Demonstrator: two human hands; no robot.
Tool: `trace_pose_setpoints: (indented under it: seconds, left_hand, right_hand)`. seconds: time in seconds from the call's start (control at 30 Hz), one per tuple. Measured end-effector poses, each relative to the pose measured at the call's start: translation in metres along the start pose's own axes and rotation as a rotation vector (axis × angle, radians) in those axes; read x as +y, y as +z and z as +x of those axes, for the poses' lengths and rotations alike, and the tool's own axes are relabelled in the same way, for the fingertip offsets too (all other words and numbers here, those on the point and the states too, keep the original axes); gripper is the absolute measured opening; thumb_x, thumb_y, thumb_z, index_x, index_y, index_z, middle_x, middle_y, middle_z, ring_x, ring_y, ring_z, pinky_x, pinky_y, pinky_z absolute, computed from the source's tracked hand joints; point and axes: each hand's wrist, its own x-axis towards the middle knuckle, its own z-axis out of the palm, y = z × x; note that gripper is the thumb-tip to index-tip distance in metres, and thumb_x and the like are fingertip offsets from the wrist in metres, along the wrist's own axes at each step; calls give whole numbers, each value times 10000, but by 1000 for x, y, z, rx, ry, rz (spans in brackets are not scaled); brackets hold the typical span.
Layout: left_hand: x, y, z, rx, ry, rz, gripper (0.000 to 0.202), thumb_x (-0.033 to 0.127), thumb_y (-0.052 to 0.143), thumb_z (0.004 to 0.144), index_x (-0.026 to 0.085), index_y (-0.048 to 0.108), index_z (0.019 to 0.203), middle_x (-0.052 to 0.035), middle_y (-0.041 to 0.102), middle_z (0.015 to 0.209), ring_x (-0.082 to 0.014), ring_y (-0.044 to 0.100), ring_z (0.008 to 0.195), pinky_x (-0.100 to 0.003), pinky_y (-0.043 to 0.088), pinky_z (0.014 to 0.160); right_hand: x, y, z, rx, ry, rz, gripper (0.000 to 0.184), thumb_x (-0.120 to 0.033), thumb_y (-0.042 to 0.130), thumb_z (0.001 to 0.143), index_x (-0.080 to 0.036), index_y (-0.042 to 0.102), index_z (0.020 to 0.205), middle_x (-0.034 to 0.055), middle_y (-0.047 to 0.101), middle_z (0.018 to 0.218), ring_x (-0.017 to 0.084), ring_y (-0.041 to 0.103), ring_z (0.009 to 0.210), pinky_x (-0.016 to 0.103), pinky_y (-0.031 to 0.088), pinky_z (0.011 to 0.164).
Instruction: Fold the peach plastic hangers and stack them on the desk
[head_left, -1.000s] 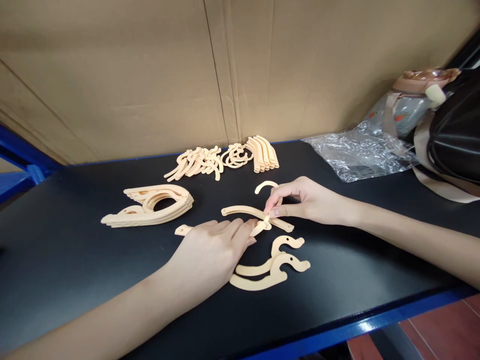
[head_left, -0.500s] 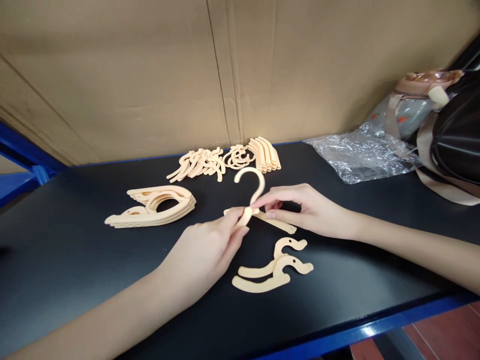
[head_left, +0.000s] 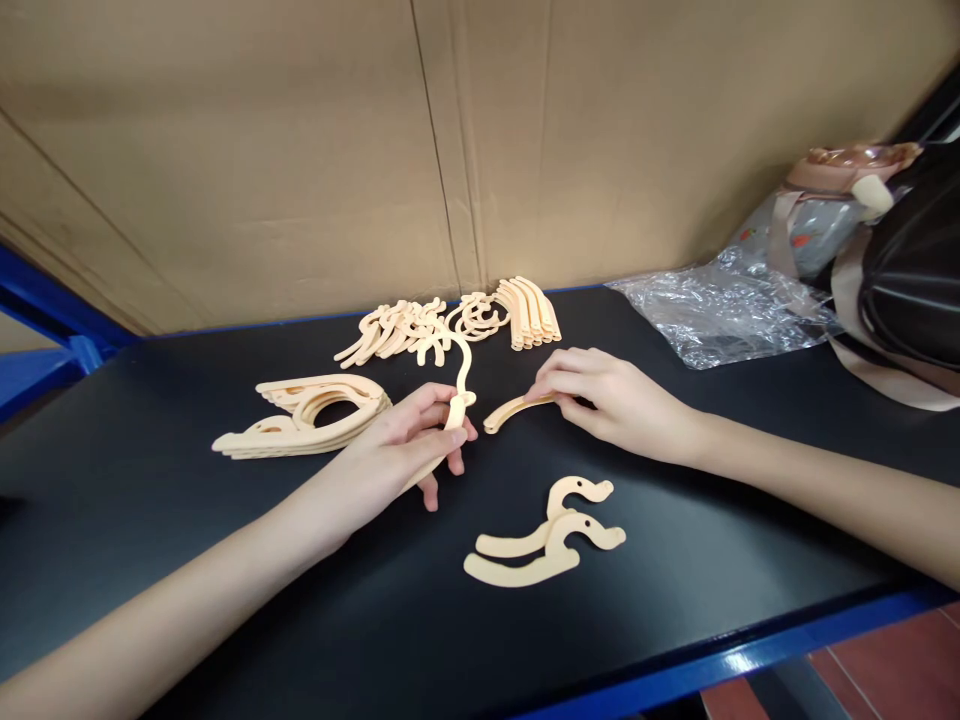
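Hooked piece in the left hand, curved bar in the right, decent elbow room up front.
Left hand (head_left: 416, 430) has the hooked piece (head_left: 465, 365) pinched, hook toward 12 o'clock; right hand (head_left: 600, 400) grips the curved bar (head_left: 514, 408) by its end, at 3 o'clock from the left. Black tabletop (head_left: 187, 510) stretches to a shiny blue edge (head_left: 735, 662) at 5 o'clock, with 2 notched pieces (head_left: 525, 573) at 7 from the right hand. Rounded stack (head_left: 300, 435) crowds the left hand at 9, creased cardboard (head_left: 300, 150) walls off 12, crinkly clear plastic (head_left: 727, 310) sits at 2. All the pieces look smooth, pale and matte.
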Motion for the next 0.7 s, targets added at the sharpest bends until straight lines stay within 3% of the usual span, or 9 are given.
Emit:
trace_pose_setpoints:
  seconds: [0.07,0.2,0.37,0.5,0.7]
  left_hand:
    - [2,-2,1,-29,-32,-46,208,244,568,855,179,497,1040,-15,572,910,-130,555,729,-180,501,457]
    - [3,-4,1,-54,-95,-98,128,286,558,897,174,523,949,25,555,748,-95,519,623,-154,472,459]
    - [3,-2,1,-48,-119,-118,239,385,528,928,159,549,854,39,521,645,-76,489,550,-137,434,434]
    - [1,-5,2,-59,-126,-161,230,351,556,915,151,561,802,11,591,746,-85,554,613,-150,483,492]
    - [1,-7,1,-114,-136,-189,194,322,559,918,155,574,820,-8,660,919,-62,571,570,-163,510,519]
  right_hand:
    - [4,-1,1,2,3,-31,329,-1,426,858,-173,654,1020,36,655,999,184,597,928,346,418,822]
    - [8,-1,1,-5,19,-38,332,-9,402,851,-178,646,1002,42,662,988,192,603,918,352,420,823]
    - [9,1,1,-12,2,-23,319,-37,384,881,-167,642,1017,60,645,986,200,584,922,358,431,834]
    - [9,3,0,-28,-35,48,291,-66,357,918,-147,629,985,75,602,937,192,541,887,321,450,785]
    - [6,2,0,-70,-77,2,270,2,337,842,-170,512,729,32,514,759,161,456,721,275,382,643]
